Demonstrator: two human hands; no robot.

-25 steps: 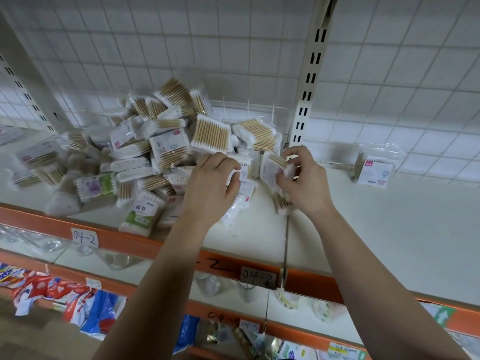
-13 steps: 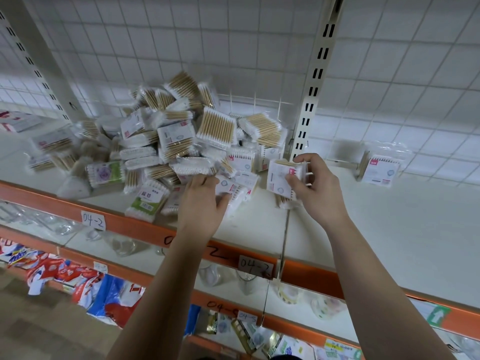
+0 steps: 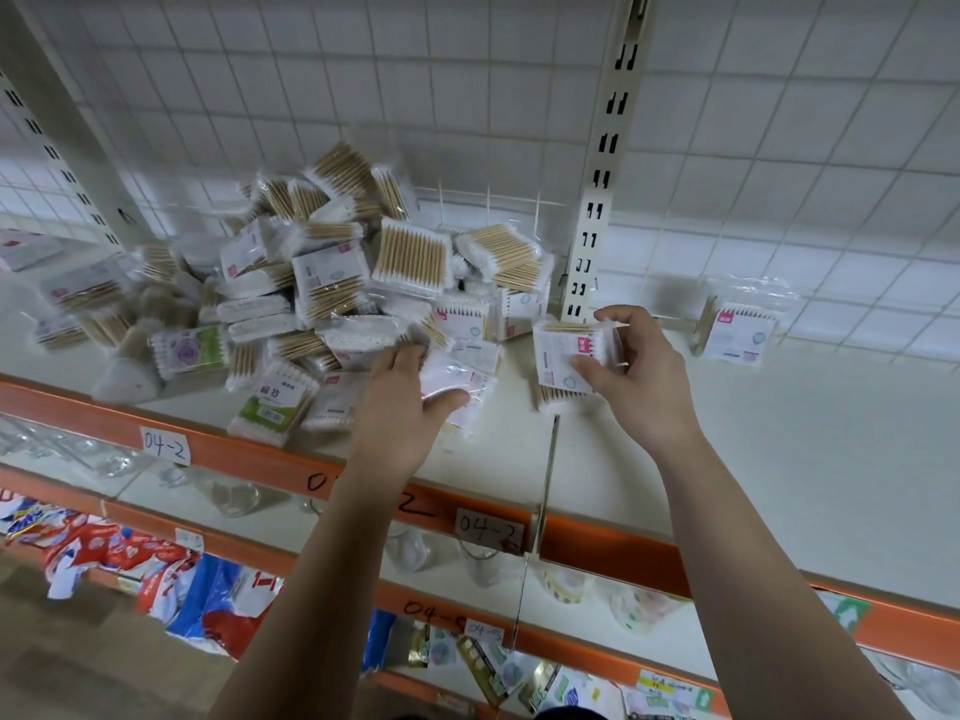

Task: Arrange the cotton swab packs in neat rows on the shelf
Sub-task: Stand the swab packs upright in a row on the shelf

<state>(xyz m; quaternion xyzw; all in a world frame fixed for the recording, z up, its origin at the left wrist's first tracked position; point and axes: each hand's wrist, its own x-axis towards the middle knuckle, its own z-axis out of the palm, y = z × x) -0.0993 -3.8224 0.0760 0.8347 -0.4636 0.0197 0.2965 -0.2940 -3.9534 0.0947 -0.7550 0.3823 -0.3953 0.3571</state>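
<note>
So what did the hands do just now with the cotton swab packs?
The left hand drew away from the right hand, dropped to the front of the pile and took hold of a white pack. The right hand kept pinching its labelled pack, turning the label towards the camera. The pile and the lone pack further right stayed put.

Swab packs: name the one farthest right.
The pink-labelled pack standing alone right of the post; the others are piled left or held.
</note>
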